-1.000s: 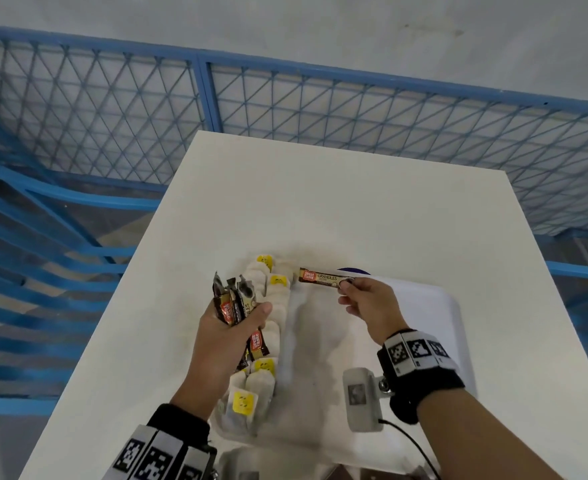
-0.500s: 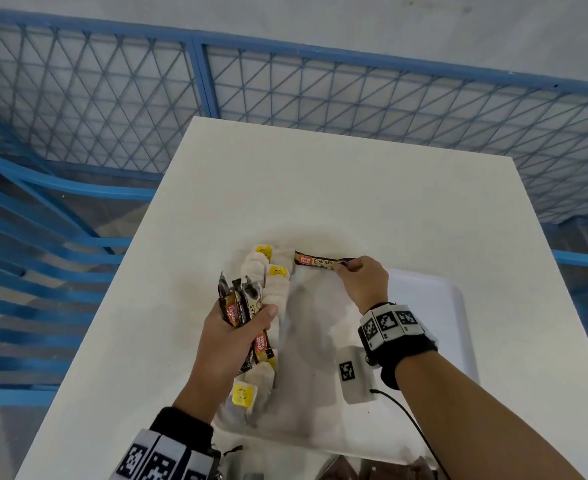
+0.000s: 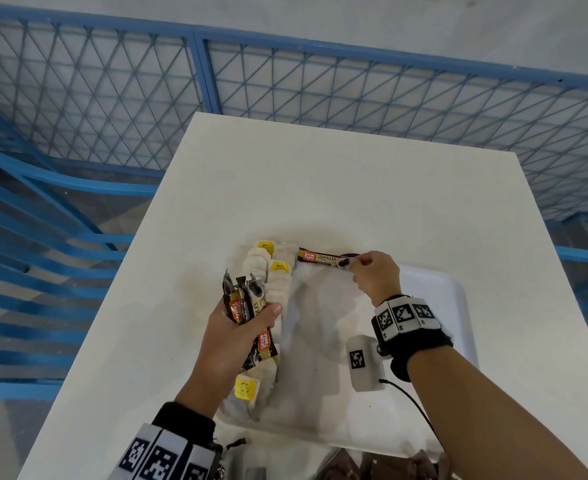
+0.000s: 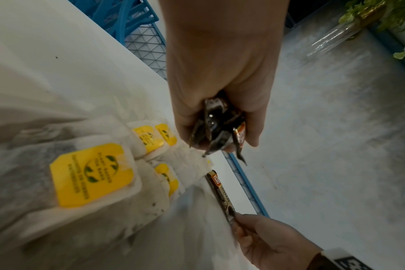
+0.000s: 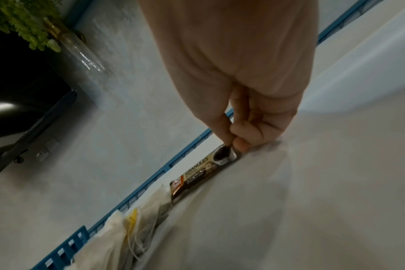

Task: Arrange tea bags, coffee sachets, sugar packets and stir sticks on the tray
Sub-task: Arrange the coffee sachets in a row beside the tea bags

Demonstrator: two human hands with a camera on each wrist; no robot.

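A white tray [image 3: 434, 296] sits on the white table. Along its left side lies a row of tea bags [image 3: 275, 282] with yellow tags [image 4: 91, 175]. My left hand [image 3: 240, 327] grips a bundle of brown coffee sachets [image 3: 242, 303] above that row; the bundle's ends [image 4: 217, 131] stick out of the fist. My right hand [image 3: 375, 271] pinches the end of one coffee sachet [image 3: 322, 258] at the tray's far edge, lying flat beside the top tea bags; the pinch on the sachet [image 5: 201, 171] shows close up in the right wrist view.
The white table [image 3: 320, 188] stands inside a blue mesh fence [image 3: 195, 84]. Dark packets [image 3: 341, 462] show at the near edge below the tray. A glass vase with green plants [image 5: 76, 51] stands off to the side.
My right hand carried the single coffee sachet forward and down to the tray's far edge beside the tea bags. The left hand kept its bundle in place.
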